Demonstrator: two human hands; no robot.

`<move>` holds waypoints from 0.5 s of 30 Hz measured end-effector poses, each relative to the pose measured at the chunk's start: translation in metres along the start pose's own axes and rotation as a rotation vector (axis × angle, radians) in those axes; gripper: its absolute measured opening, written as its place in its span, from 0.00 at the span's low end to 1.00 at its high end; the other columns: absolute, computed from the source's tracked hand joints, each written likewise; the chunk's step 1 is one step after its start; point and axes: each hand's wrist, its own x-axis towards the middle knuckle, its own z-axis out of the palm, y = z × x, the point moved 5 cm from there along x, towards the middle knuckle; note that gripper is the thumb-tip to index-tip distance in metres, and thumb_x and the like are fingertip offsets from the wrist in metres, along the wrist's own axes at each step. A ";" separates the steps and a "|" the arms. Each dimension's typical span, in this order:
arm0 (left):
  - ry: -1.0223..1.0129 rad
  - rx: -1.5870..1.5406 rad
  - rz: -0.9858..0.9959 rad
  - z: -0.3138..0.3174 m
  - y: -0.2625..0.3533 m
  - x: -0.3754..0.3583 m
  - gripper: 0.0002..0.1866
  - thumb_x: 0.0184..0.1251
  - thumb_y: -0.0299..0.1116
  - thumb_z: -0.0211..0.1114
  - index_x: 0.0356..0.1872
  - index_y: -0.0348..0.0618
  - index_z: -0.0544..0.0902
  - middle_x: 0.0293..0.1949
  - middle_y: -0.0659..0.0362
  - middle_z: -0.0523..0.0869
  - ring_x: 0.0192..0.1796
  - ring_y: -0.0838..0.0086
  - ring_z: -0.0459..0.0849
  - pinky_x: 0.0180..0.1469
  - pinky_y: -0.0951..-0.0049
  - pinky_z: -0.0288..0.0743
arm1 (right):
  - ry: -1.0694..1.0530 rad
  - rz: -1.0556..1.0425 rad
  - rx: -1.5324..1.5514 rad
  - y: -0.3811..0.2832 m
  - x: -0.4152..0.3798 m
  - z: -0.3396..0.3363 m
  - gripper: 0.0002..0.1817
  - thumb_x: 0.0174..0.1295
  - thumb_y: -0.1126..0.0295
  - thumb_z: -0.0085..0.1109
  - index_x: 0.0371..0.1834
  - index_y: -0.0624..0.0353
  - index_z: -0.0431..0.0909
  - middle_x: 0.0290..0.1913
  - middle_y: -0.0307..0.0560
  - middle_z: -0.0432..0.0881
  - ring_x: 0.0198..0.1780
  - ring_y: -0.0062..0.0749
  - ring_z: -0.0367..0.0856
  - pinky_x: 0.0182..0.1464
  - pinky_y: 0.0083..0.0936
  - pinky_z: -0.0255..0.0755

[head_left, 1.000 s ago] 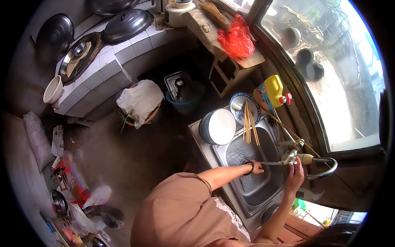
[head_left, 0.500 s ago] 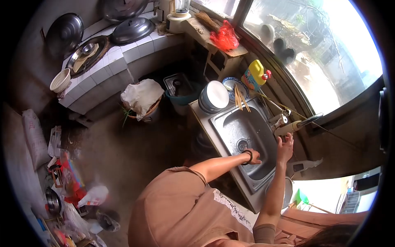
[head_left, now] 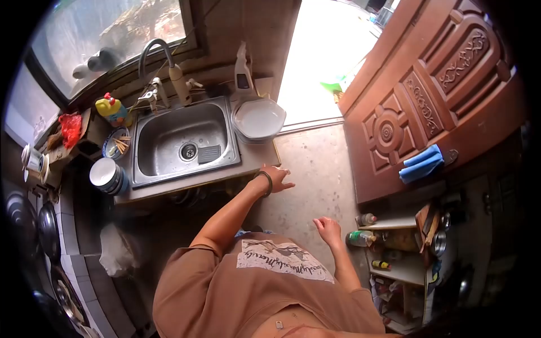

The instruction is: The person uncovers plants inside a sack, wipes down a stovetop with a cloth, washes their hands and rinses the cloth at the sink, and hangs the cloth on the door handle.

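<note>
Counter (head_left: 255,159), pale-topped: its near corner is lying just beyond the left hand (head_left: 275,179), whose fingertips are pointing past it over the floor (head_left: 313,160); whether the hand is touching the edge, I cannot tell.
Left hand: the wrist is wearing a dark bracelet (head_left: 270,184); the fingers are spreading moderately, nothing showing in them.
Right hand (head_left: 328,230): hanging well apart from the counter, fingers appearing to curl loosely; how closed they are, I cannot tell.
Steel sink (head_left: 180,132): sitting within the counter.
White-topped dish (head_left: 259,117): standing between the sink and the counter's end, near the left hand.
Bowl stack (head_left: 107,174): standing at the far left end. Beside it, a patterned bowl (head_left: 110,146) is bearing chopsticks (head_left: 120,145).
Yellow bottle (head_left: 111,110): standing behind the bowl.
Faucet (head_left: 155,42): arching behind the sink.
Brown door (head_left: 434,101): standing open, a blue cloth (head_left: 421,164) hanging on it.
Shelf (head_left: 397,274): holding bottles (head_left: 360,238), right of the right hand.
</note>
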 end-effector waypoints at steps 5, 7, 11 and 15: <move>-0.191 -0.130 0.192 0.011 0.061 0.018 0.32 0.66 0.61 0.53 0.61 0.48 0.74 0.58 0.53 0.80 0.61 0.61 0.77 0.65 0.45 0.59 | 0.013 0.440 0.105 0.119 -0.118 0.035 0.17 0.62 0.55 0.57 0.31 0.58 0.84 0.26 0.49 0.84 0.30 0.42 0.84 0.36 0.35 0.74; -0.230 0.010 0.151 0.015 0.068 0.016 0.32 0.66 0.60 0.54 0.62 0.47 0.73 0.57 0.51 0.80 0.61 0.60 0.77 0.66 0.52 0.62 | -0.009 0.541 0.173 0.162 -0.157 0.075 0.16 0.62 0.57 0.58 0.32 0.59 0.84 0.25 0.49 0.84 0.30 0.39 0.85 0.36 0.33 0.74; -0.260 0.303 0.072 0.028 0.054 0.009 0.33 0.64 0.60 0.56 0.62 0.45 0.73 0.56 0.48 0.80 0.60 0.56 0.77 0.63 0.61 0.69 | -0.166 0.577 0.192 0.185 -0.184 0.125 0.16 0.59 0.56 0.60 0.38 0.57 0.86 0.33 0.54 0.85 0.38 0.47 0.85 0.41 0.37 0.76; -0.146 -0.026 0.077 0.023 0.026 -0.025 0.31 0.64 0.56 0.58 0.60 0.43 0.74 0.53 0.47 0.81 0.56 0.53 0.79 0.59 0.60 0.72 | -0.282 0.463 0.236 0.157 -0.143 0.128 0.16 0.57 0.57 0.60 0.40 0.56 0.86 0.36 0.55 0.86 0.41 0.47 0.85 0.45 0.37 0.76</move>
